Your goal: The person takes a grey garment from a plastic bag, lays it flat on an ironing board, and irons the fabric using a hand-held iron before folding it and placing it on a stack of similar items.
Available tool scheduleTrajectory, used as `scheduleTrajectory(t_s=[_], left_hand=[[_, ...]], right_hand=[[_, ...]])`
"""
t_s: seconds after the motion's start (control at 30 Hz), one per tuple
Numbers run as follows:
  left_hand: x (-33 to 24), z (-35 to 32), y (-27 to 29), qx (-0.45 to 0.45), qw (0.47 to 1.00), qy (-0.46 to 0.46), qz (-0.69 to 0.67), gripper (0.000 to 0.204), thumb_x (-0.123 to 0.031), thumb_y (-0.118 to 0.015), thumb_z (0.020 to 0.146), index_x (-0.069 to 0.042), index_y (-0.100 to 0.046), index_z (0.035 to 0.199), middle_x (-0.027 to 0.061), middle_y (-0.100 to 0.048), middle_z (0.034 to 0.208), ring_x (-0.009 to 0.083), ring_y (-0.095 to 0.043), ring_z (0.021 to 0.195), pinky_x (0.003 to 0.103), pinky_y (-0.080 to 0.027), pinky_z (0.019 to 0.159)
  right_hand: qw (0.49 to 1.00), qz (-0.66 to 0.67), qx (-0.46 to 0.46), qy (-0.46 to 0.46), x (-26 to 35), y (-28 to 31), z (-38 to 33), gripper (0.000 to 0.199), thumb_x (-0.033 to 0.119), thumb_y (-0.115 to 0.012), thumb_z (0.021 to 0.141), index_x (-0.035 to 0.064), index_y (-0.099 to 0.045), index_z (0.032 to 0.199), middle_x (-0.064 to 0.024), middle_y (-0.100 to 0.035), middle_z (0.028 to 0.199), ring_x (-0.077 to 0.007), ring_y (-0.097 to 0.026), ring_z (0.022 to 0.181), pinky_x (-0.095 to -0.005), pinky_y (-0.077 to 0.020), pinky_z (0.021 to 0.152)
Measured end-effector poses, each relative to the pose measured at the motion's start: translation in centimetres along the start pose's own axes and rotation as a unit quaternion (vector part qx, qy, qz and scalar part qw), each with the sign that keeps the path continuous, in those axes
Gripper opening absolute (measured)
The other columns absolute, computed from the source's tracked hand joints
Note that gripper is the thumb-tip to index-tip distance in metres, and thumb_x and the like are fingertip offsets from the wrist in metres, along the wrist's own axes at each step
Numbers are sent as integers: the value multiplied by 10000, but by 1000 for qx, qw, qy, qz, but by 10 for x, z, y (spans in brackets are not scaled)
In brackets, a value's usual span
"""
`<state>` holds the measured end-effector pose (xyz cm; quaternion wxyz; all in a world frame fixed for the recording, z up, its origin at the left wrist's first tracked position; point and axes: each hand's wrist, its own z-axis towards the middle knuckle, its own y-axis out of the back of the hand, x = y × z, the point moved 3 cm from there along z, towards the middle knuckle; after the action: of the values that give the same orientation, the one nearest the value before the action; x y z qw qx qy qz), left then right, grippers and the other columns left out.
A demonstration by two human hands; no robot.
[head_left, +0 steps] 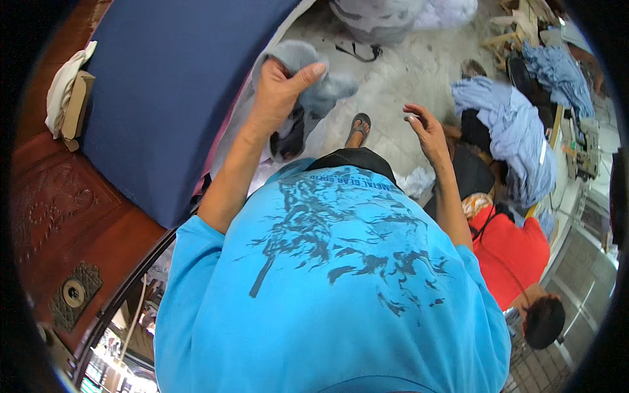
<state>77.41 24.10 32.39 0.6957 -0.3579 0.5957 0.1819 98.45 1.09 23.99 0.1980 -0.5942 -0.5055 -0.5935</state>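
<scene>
My left hand [282,90] is closed round a grey cloth [321,98], its thumb pressed over the top. The cloth hangs beside the edge of a blue-covered table [177,85] and droops toward the floor. To the right, my right hand [427,130] is held in the air over the floor, fingers apart and slightly curled, with nothing in it. Below, my sandalled foot [358,128] stands on the concrete floor.
A person in a red shirt [508,252] sits at my right, with light blue fabric [511,131] nearby. Full pale sacks [380,16] lie ahead, near a black strap [360,54]. Carved brown wooden furniture [72,223] is at the left, beside a cardboard piece [77,108].
</scene>
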Motion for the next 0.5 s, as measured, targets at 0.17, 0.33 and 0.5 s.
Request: scheduleTrajectory(t_s=[0.17,0.33,0.5], left_hand=[[-54,61,-47,104,982,-82,-136,194,-138,-599,850,-58,-561,1022,47,-621,966,145,-593,907,302,-469,835],[-80,123,-103,72,968,-134,-200,304,-87,-591,846,-75,-491,1132,43,-588,1050,136,-569,972,297,-457,865],[-112,163,-130,59,968,-169,-176,352,-80,-613,828,-60,-481,1153,41,-592,1033,123,-564,966,272,-453,854]], right_hand=[[993,5,94,74,22,26,90,411,146,-558,842,89,-479,1241,-75,-542,1191,-195,-550,980,-301,-433,833],[984,-28,114,131,56,60,166,638,159,-621,785,111,-334,1353,-114,-384,1349,-257,-518,1049,-345,-451,839],[979,-12,48,196,63,89,237,673,166,-641,762,94,-322,1349,-145,-404,1308,-279,-507,1061,-377,-432,856]])
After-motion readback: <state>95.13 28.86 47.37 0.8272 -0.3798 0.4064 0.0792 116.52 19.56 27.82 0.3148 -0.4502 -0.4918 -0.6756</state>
